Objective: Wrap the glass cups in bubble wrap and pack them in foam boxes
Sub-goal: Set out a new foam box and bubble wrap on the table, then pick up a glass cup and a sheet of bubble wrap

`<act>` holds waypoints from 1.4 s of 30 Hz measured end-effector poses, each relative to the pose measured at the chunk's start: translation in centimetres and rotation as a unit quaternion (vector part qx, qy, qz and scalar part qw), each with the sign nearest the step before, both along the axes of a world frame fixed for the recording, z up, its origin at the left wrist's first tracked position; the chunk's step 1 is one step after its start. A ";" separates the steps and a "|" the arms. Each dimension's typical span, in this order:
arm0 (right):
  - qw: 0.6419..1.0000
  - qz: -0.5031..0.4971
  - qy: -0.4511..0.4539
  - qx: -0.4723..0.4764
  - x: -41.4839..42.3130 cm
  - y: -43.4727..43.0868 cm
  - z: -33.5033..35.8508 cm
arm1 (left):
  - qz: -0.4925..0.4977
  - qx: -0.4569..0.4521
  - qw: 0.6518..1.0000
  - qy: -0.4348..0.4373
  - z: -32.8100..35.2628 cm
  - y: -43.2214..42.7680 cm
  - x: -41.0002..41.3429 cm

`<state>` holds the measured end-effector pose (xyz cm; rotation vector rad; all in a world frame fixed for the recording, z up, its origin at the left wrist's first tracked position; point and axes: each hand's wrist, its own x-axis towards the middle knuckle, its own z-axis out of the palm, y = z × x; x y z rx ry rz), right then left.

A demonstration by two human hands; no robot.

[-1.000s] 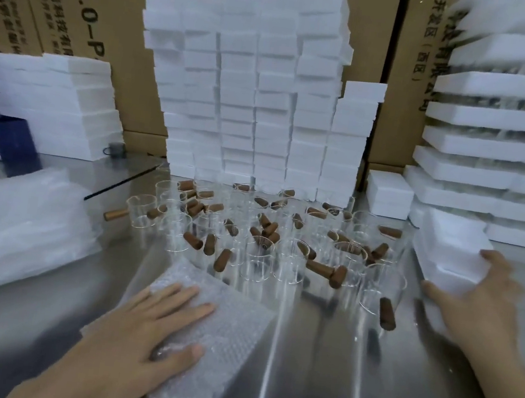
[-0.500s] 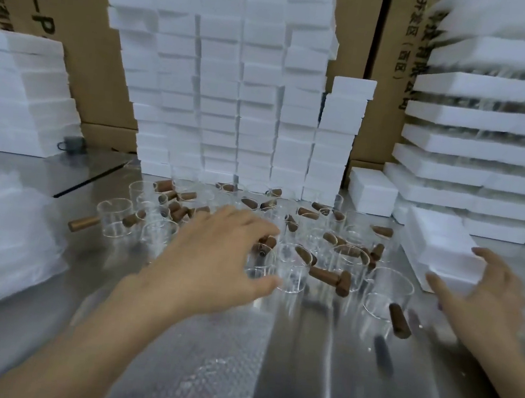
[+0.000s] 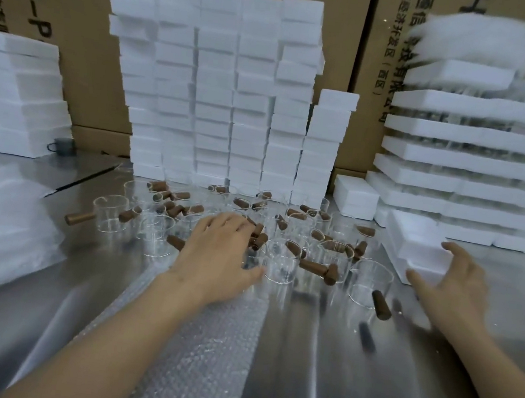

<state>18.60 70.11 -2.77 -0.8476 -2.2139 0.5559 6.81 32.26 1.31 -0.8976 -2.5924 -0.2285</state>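
The glass cups (image 3: 283,261) are looking clear, and their handles (image 3: 314,266) are showing a dark brown. The foam boxes (image 3: 214,93) are gleaming plain white. The cardboard cartons (image 3: 85,44) are showing tan with black printed lettering. The bubble wrap (image 3: 203,350) is showing a see-through pattern of small round dots. The table (image 3: 432,368) is shining silver-grey. A mug (image 3: 62,145) is looking dark grey.

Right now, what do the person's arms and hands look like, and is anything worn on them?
Both the left hand and the right hand are bare: no gloves, rings or watch show. The forearms are bare too, with no sleeve in view.
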 end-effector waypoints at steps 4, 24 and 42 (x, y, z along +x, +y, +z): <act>1.000 0.013 -0.012 -0.003 0.2 -0.6 0.3 | 0.017 -0.004 1.000 -0.014 0.0 -0.3 -0.5; 0.932 0.214 0.217 0.193 1.2 -7.6 5.8 | -0.168 0.298 0.940 0.004 0.7 1.9 4.4; 0.864 0.312 0.307 0.249 1.4 -13.2 5.8 | -0.270 0.342 0.900 -0.018 1.5 2.2 6.1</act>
